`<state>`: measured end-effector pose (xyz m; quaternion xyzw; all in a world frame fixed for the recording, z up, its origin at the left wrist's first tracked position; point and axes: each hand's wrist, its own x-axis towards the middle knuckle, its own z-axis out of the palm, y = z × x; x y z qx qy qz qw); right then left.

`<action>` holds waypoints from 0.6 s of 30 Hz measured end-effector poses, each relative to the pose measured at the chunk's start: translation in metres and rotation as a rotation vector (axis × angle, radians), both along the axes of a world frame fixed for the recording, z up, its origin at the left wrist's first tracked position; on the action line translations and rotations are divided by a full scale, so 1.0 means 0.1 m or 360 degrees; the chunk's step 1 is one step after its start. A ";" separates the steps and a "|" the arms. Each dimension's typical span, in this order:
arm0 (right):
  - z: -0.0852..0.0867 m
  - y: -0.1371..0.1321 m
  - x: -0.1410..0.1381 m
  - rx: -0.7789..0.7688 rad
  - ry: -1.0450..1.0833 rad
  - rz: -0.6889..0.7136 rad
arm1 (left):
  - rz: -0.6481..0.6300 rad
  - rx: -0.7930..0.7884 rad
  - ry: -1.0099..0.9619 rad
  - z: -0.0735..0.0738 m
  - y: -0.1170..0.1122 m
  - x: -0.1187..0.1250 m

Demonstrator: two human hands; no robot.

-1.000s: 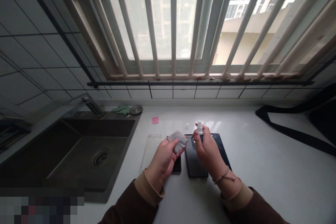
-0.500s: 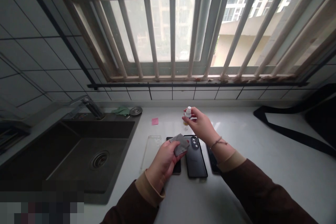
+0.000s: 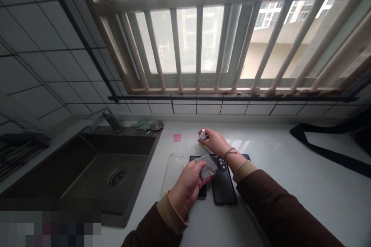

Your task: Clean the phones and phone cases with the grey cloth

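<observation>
My left hand (image 3: 188, 182) is closed on a folded grey cloth (image 3: 208, 166), held above the phones. My right hand (image 3: 216, 142) grips a small bottle (image 3: 202, 136) with a white top, farther back and low over the counter; whether its base touches the surface I cannot tell. Below the cloth lies a black phone (image 3: 225, 191) with its camera side up. Beside it a second dark phone (image 3: 202, 193) is mostly covered by my left hand. A corner of a third dark device (image 3: 246, 157) shows behind my right forearm. A clear phone case (image 3: 173, 168) lies at the left.
A pink sticky note (image 3: 177, 137) lies on the white counter (image 3: 275, 170). To the left is a sink (image 3: 116, 154) with a faucet (image 3: 111, 119), a green cloth (image 3: 141, 125) and a metal drain cover (image 3: 157, 125). A black strap (image 3: 330, 154) lies at the right, below the barred window.
The bottle in my right hand has moved left and lower, closer to the counter. My left hand keeps the cloth in nearly the same place. The camera view has shifted slightly.
</observation>
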<state>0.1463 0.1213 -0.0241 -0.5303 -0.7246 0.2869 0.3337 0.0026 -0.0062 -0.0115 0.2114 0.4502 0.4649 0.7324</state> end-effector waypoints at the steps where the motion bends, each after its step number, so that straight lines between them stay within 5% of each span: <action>1: -0.01 0.00 0.01 -0.0004 -0.0003 0.0005 | -0.0003 -0.0002 0.0007 0.01 0.00 0.00; 9: 0.00 -0.04 0.12 0.0015 0.0107 0.0002 | -0.0039 -0.0016 0.0018 -0.02 0.02 0.00; 18: 0.32 -0.27 0.39 0.0243 0.0160 -0.0192 | -0.0046 -0.0020 -0.0019 -0.03 0.03 -0.02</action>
